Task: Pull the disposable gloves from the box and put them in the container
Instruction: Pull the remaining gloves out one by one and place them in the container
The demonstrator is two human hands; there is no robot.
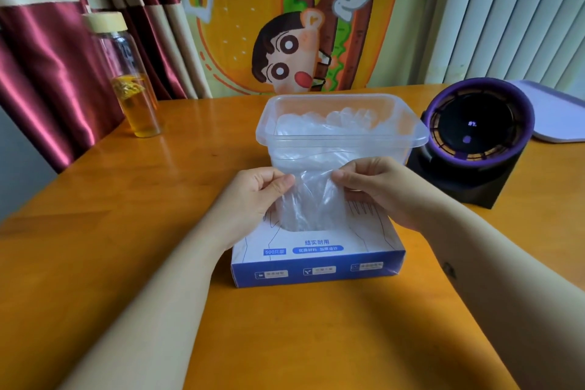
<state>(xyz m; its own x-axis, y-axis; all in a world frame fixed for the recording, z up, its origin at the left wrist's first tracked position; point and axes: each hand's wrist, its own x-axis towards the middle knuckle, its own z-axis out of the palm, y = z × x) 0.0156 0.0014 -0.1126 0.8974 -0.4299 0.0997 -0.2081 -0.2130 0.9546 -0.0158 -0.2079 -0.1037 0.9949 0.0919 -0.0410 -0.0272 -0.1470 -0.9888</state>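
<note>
Bare left hand [253, 196] and right hand [380, 190], 2 bare forearms; a small dark mark [449, 270] on the right forearm [484, 250].

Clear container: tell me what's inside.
Crumpled clear gloves lie piled in the container. The left hand, right hand and the glove they pinch cover its lower front, hiding the bottom.

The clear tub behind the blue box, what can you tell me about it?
The container is a see-through plastic tub, rectangular with rounded corners and a flared rim, without a lid. It stands upright on the orange wooden table, just behind the glove box. A heap of thin clear gloves lies inside. The left hand and right hand pinch another glove before its near wall; whether they touch it is unclear.
</note>
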